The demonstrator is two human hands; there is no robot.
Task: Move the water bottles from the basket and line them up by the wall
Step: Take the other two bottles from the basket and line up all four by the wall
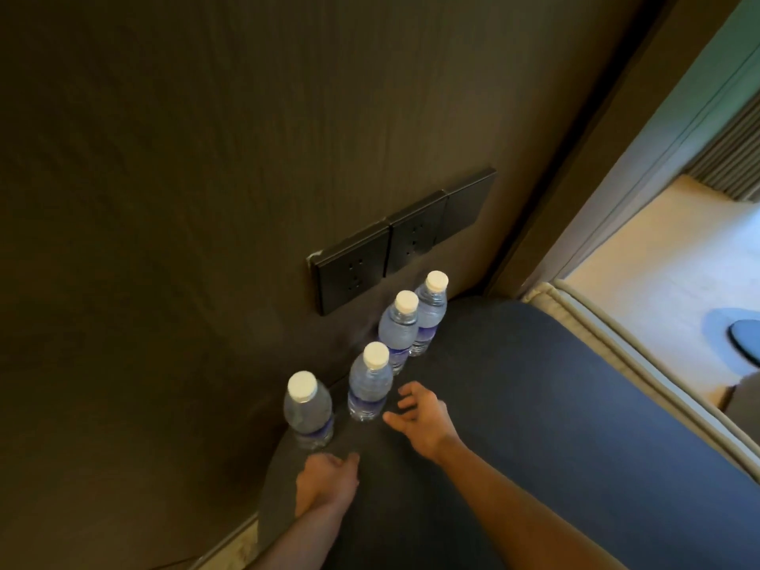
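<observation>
Several clear water bottles with white caps and blue labels stand upright in a row along the dark wall (205,178), on a dark round table top (555,405). The nearest bottle (308,409) stands just beyond my left hand (327,481), whose fingers are loosely apart and hold nothing. Another bottle (369,382) stands just left of my right hand (423,419), which is spread open with nothing in it. Two more bottles (398,329) (429,312) stand farther along the wall. No basket is in view.
A strip of black wall sockets (395,244) sits on the wall right above the far bottles. Beyond the table's right edge are a pale padded seat edge (617,343), a light floor (658,261) and a dark round object (746,339).
</observation>
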